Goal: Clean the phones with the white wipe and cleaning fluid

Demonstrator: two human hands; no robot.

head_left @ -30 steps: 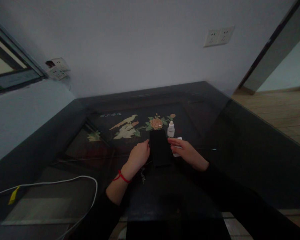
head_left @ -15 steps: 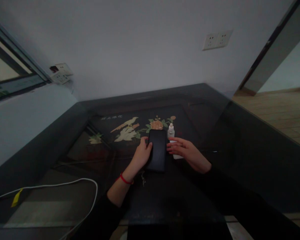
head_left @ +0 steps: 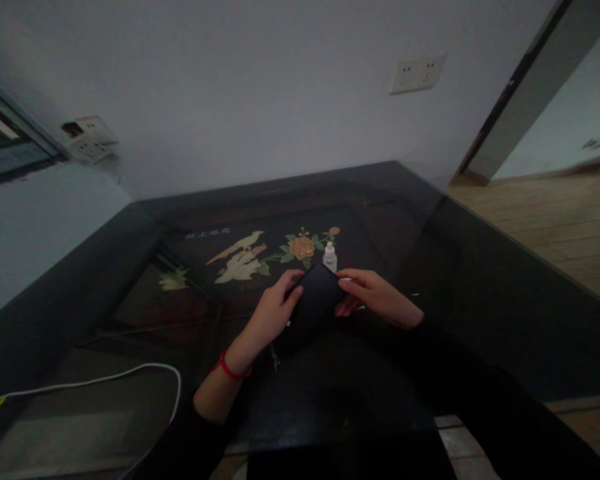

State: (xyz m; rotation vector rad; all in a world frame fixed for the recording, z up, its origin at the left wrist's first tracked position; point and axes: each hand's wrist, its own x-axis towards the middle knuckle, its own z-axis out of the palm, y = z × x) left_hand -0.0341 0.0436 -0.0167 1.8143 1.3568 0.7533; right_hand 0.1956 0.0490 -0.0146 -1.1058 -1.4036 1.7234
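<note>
A black phone (head_left: 314, 303) is held tilted over the dark table (head_left: 180, 293), between both hands. My left hand (head_left: 273, 313), with a red string at the wrist, grips its left edge, fingers curled round it. My right hand (head_left: 375, 297) holds the right edge with closed fingers. Just behind the phone stands a small clear dropper bottle (head_left: 329, 257) with a white cap. A sliver of white paper (head_left: 361, 307) shows under my right hand.
The table top carries an inlaid picture of a bird and flower (head_left: 260, 253). A white cable (head_left: 105, 383) loops at the front left. Wall sockets (head_left: 417, 72) sit on the back wall; a doorway and wooden floor (head_left: 545, 220) lie to the right.
The phone lay flat between my hands; both hands have now taken hold of it and turned it to a slant. The view has shifted slightly.
</note>
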